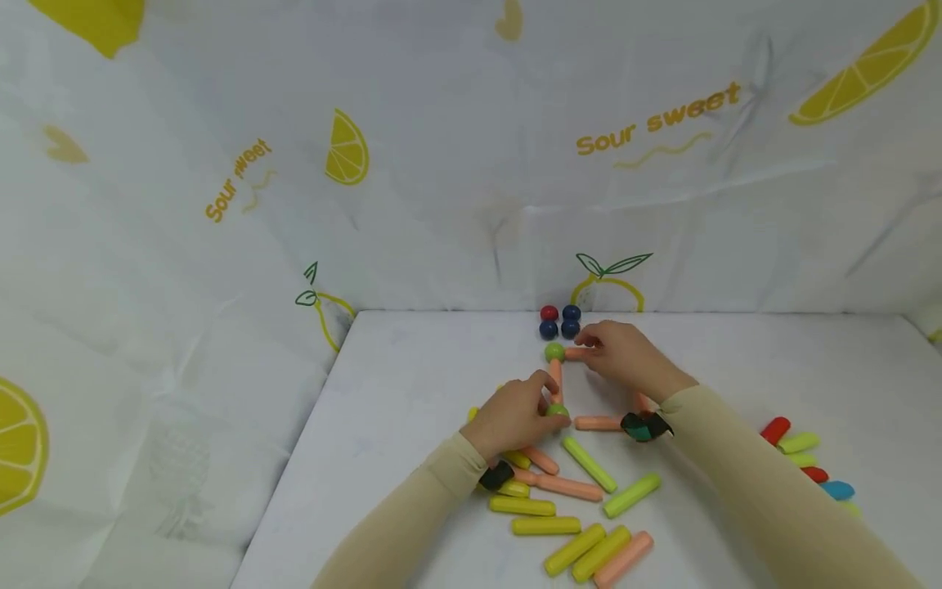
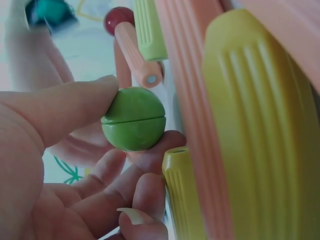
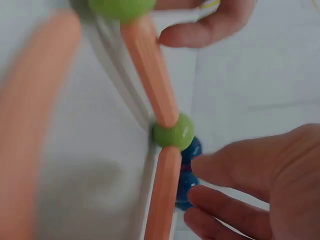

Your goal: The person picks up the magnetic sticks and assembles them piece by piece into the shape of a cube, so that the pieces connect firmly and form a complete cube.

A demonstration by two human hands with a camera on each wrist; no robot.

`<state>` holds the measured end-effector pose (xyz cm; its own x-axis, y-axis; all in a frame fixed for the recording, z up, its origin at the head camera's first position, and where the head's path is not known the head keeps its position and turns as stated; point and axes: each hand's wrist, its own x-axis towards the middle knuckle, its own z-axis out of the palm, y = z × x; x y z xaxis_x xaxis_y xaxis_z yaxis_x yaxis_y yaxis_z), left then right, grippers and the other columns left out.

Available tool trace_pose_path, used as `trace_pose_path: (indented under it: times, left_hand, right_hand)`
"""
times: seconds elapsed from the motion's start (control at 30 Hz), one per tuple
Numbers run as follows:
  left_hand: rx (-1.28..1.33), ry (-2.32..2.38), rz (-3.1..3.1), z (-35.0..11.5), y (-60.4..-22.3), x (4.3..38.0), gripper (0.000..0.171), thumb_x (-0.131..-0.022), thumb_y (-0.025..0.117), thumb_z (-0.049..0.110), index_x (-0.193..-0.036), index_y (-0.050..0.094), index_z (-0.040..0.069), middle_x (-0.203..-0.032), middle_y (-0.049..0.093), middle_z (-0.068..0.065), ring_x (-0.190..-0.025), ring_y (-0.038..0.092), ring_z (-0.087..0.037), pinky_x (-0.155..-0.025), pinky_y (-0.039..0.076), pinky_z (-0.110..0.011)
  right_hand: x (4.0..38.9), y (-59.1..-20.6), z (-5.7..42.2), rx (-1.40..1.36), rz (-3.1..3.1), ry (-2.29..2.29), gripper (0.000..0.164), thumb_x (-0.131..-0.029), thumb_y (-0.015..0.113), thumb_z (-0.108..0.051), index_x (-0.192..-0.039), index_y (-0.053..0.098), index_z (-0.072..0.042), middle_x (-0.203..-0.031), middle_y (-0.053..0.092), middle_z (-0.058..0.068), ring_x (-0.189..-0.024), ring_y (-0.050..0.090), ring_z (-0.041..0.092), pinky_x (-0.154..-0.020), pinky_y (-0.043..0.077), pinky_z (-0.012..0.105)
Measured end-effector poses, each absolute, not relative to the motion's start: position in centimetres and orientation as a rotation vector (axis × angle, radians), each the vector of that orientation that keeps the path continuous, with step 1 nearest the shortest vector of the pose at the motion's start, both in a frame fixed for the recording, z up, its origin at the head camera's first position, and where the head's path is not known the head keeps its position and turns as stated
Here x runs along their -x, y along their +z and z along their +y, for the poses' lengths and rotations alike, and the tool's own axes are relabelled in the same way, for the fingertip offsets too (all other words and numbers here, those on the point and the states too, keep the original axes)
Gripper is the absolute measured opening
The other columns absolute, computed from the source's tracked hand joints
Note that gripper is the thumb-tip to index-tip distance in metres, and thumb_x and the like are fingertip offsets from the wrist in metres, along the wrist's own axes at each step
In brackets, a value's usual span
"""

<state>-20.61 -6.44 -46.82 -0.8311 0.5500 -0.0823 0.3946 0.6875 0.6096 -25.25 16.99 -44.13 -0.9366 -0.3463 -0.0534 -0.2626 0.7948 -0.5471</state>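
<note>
My left hand [image 1: 515,415] pinches the lower green ball [image 2: 133,120] between thumb and fingers, plain in the left wrist view. An orange rod [image 1: 556,383] joins it to the upper green ball [image 1: 555,352]. From that upper ball a second orange rod [image 3: 163,195] runs to the right. Beside this rod is my right hand [image 1: 625,356], thumb and fingers relaxed and slightly apart from it in the right wrist view. Another orange rod [image 1: 598,423] points at the lower ball across a gap; its far end meets a red ball [image 2: 119,21] in the left wrist view.
Dark blue balls [image 1: 559,329] and a red one [image 1: 549,312] sit at the back edge. Yellow rods [image 1: 546,526], light green rods [image 1: 589,465] and orange rods lie in front. Red, green and blue pieces [image 1: 805,458] are at the right, partly behind my right arm.
</note>
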Motion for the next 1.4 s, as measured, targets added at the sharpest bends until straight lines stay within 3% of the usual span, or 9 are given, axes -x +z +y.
trace_pose_path:
  times: [0.13,0.27,0.5,0.77,0.87,1.07,1.3,1.4]
  left_hand:
    - [-0.683,0.871,2.627,-6.5,-46.7,20.5,0.029,-0.100,0.079,0.037,-0.115,0.063,0.017,-0.085,0.068,0.006,-0.065,0.059,-0.006,-0.059,0.049,-0.020]
    - [-0.661,0.838,2.623,-6.4,-46.5,20.4,0.025,-0.100,0.080,0.034,-0.113,0.065,0.018,-0.086,0.070,0.006,-0.067,0.060,-0.007,-0.060,0.050,-0.021]
    - [-0.697,0.735,2.622,-5.9,-46.1,20.5,0.025,-0.101,0.077,0.032,-0.118,0.065,0.019,-0.087,0.070,0.008,-0.068,0.060,-0.005,-0.063,0.049,-0.019]
    - [-0.726,0.729,2.632,-5.8,-46.1,20.6,0.023,-0.101,0.077,0.030,-0.117,0.066,0.019,-0.083,0.068,0.008,-0.065,0.058,-0.006,-0.061,0.047,-0.020]
    - [-0.705,0.728,2.625,-5.8,-45.9,20.6,0.022,-0.101,0.078,0.032,-0.116,0.066,0.020,-0.085,0.069,0.009,-0.068,0.060,-0.005,-0.062,0.048,-0.020]
    - [-0.747,0.769,2.646,-8.0,-44.5,20.6,0.028,-0.103,0.074,0.035,-0.125,0.072,0.018,-0.106,0.075,0.005,-0.089,0.065,-0.006,-0.078,0.055,-0.022]
    - [-0.960,0.587,2.754,-13.0,-44.0,19.7,0.015,-0.104,0.074,0.018,-0.118,0.079,0.016,-0.105,0.076,0.007,-0.092,0.065,-0.007,-0.083,0.056,-0.022]
    - [-1.034,0.529,2.748,-13.7,-44.5,19.0,0.013,-0.104,0.074,0.018,-0.116,0.081,0.018,-0.108,0.077,0.008,-0.095,0.066,-0.006,-0.087,0.056,-0.021]
  right_hand:
    - [20.9,-44.3,17.1,0.524,2.817,-0.795,0.031,-0.097,0.081,-0.021,-0.124,0.076,-0.006,-0.118,0.077,0.011,-0.106,0.070,0.028,-0.096,0.060,0.054]
    - [18.1,-45.5,17.2,0.607,2.901,-0.641,0.026,-0.090,0.089,-0.019,-0.112,0.080,-0.009,-0.103,0.076,0.003,-0.092,0.068,0.019,-0.088,0.063,0.046]
    - [17.2,-46.7,17.8,0.617,2.959,-0.645,0.010,-0.091,0.086,-0.009,-0.100,0.082,-0.010,-0.092,0.075,-0.001,-0.081,0.065,0.012,-0.081,0.064,0.040]
    - [17.0,-46.4,17.6,0.642,2.959,-0.686,0.011,-0.091,0.087,-0.011,-0.101,0.081,-0.012,-0.092,0.074,-0.003,-0.082,0.064,0.011,-0.081,0.063,0.040]
    - [16.9,-46.2,17.5,0.641,2.950,-0.696,0.012,-0.091,0.087,-0.011,-0.102,0.081,-0.011,-0.093,0.075,-0.002,-0.082,0.064,0.012,-0.081,0.064,0.041]
    - [16.5,-45.5,18.4,0.594,2.959,-0.723,0.017,-0.095,0.083,-0.014,-0.111,0.080,-0.012,-0.104,0.076,0.001,-0.092,0.067,0.017,-0.086,0.063,0.045]
    - [13.9,-44.3,24.2,0.419,3.099,-0.708,0.030,-0.092,0.084,-0.012,-0.121,0.076,-0.007,-0.121,0.075,0.017,-0.114,0.069,0.042,-0.094,0.058,0.067]
    - [13.3,-44.2,27.3,0.329,3.137,-0.636,0.033,-0.091,0.085,-0.011,-0.122,0.076,-0.005,-0.124,0.073,0.024,-0.105,0.069,0.044,-0.088,0.059,0.068]
